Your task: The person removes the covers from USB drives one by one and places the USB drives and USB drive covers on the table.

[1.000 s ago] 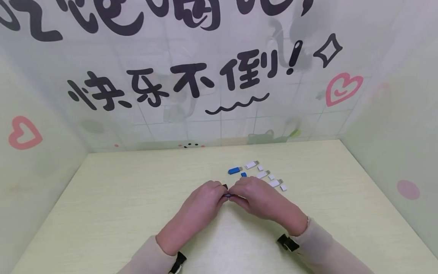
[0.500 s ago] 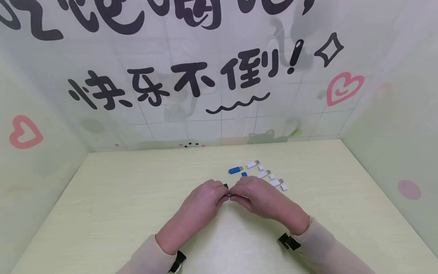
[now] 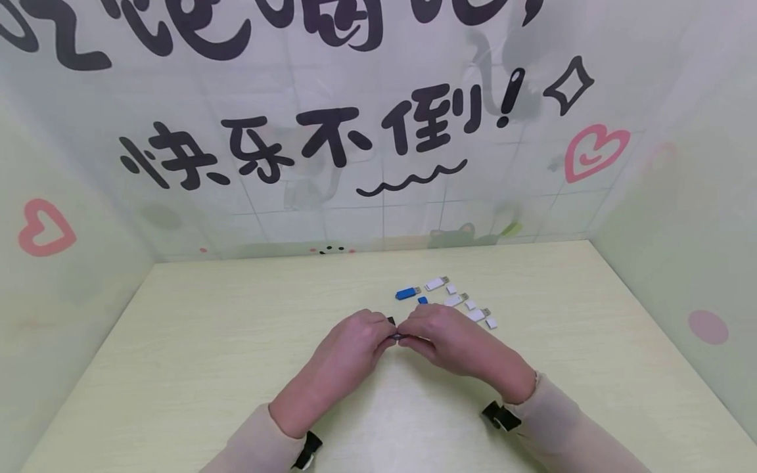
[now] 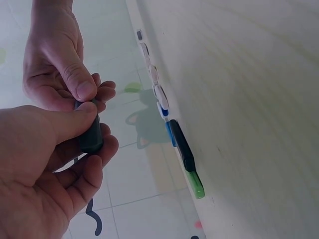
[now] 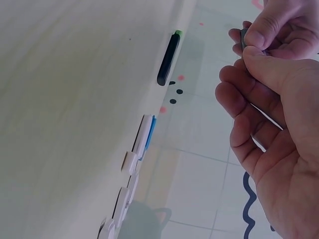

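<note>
My left hand (image 3: 349,345) pinches a dark USB stick (image 4: 91,137) between thumb and fingers, above the table. At its other end my right hand (image 3: 452,335) pinches it too, thumb against fingertips, and the two hands meet there. The fingers hide that end, so I cannot tell whether a cap sits on it. Beyond the hands lie a blue USB stick (image 3: 407,293) and its blue cap (image 3: 422,300). In the left wrist view a black USB stick (image 4: 182,144) and a green one (image 4: 196,184) lie on the table.
Several white USB sticks, such as the one at the back (image 3: 436,284), lie uncapped behind my right hand, each near a small white cap (image 3: 491,323). The pale table (image 3: 195,355) meets a printed wall (image 3: 331,226) at the back and side walls left and right.
Both hands keep their grip on the dark USB stick in nearly the same place. The head view has shifted very slightly; the things on the table lie as before.
</note>
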{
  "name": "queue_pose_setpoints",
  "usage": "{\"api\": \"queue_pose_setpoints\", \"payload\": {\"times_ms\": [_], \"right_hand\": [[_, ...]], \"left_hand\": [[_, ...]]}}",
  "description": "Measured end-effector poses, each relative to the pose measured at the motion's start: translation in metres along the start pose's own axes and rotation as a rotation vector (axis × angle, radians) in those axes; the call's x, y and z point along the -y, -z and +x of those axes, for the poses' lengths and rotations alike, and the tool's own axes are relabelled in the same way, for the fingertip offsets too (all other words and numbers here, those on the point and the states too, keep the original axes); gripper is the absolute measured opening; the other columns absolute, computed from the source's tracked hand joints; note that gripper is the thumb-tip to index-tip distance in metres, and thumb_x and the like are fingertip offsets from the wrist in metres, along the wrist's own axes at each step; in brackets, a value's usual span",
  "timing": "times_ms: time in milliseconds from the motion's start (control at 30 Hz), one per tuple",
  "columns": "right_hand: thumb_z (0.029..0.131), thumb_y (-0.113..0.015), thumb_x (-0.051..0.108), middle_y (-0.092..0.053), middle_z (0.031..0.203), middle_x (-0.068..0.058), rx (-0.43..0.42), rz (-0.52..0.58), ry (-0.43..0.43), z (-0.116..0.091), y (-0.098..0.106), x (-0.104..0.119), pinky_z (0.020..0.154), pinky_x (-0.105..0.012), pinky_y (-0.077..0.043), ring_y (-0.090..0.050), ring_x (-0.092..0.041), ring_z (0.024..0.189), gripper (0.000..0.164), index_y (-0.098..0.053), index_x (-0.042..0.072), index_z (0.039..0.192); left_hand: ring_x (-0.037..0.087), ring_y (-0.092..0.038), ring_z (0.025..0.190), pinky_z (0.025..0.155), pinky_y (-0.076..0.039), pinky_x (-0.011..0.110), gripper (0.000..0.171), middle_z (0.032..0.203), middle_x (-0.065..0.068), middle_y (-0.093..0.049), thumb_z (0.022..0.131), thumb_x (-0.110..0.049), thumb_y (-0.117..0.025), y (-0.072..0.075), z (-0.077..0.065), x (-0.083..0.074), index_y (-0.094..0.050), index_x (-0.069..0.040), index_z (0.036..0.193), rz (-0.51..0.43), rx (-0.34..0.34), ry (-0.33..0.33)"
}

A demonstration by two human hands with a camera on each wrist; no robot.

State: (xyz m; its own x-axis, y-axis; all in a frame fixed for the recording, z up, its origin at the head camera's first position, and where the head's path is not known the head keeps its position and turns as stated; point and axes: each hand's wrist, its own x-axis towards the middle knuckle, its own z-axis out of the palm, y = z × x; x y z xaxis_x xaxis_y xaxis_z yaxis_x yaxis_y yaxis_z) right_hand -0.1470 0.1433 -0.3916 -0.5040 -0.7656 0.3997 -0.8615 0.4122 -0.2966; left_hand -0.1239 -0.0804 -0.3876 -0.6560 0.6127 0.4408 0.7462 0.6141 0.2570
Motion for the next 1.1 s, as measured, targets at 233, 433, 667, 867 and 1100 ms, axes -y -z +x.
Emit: {"api": "queue_pose_setpoints", "payload": {"times_ms": [233, 433, 667, 867, 1100], "right_hand": [[0.097, -0.079, 0.01, -0.075, 0.093, 0.005, -0.002, 0.006, -0.002, -0.0002, 0.0005, 0.0001, 0.078, -0.023, -0.056, -0.066, -0.008, 0.084, 0.007, -0.08, 0.01, 0.105], [0.098, -0.079, 0.01, -0.076, 0.094, 0.004, -0.003, 0.009, 0.003, -0.0005, 0.0007, -0.0008, 0.079, -0.022, -0.056, -0.066, -0.008, 0.085, 0.008, -0.08, 0.01, 0.106], [0.098, -0.078, 0.01, -0.075, 0.094, 0.005, 0.009, 0.012, 0.002, 0.0, 0.0019, -0.0005, 0.079, -0.022, -0.056, -0.066, -0.008, 0.085, 0.008, -0.08, 0.01, 0.106], [0.097, -0.079, 0.009, -0.075, 0.093, 0.006, 0.015, 0.003, 0.007, 0.0001, 0.0019, -0.0011, 0.078, -0.023, -0.055, -0.065, -0.008, 0.084, 0.007, -0.079, 0.01, 0.104], [0.097, -0.079, 0.009, -0.075, 0.093, 0.005, 0.012, 0.008, 0.012, 0.0, 0.0016, -0.0011, 0.079, -0.023, -0.056, -0.066, -0.008, 0.085, 0.008, -0.079, 0.01, 0.104]], "left_hand": [[0.013, -0.06, 0.076, 0.072, -0.056, 0.024, 0.009, 0.082, -0.002, -0.07, 0.089, -0.004, -0.086, -0.0006, 0.0002, -0.0002, -0.079, -0.009, 0.09, 0.001, -0.006, -0.005], [0.013, -0.061, 0.077, 0.073, -0.057, 0.024, 0.009, 0.083, -0.002, -0.07, 0.089, -0.004, -0.086, 0.0004, 0.0002, -0.0003, -0.079, -0.009, 0.091, 0.006, 0.0, -0.002], [0.013, -0.062, 0.078, 0.073, -0.057, 0.024, 0.009, 0.084, -0.002, -0.071, 0.089, -0.003, -0.085, 0.0002, 0.0003, 0.0001, -0.079, -0.009, 0.091, -0.001, 0.007, -0.002], [0.013, -0.062, 0.078, 0.074, -0.057, 0.024, 0.01, 0.084, -0.002, -0.071, 0.089, -0.002, -0.085, 0.0003, 0.0004, 0.0002, -0.079, -0.009, 0.091, -0.006, 0.006, -0.007], [0.013, -0.062, 0.079, 0.075, -0.057, 0.024, 0.01, 0.085, -0.002, -0.071, 0.089, -0.002, -0.085, 0.0003, 0.0, 0.0003, -0.079, -0.009, 0.092, -0.002, 0.011, -0.01]]}}
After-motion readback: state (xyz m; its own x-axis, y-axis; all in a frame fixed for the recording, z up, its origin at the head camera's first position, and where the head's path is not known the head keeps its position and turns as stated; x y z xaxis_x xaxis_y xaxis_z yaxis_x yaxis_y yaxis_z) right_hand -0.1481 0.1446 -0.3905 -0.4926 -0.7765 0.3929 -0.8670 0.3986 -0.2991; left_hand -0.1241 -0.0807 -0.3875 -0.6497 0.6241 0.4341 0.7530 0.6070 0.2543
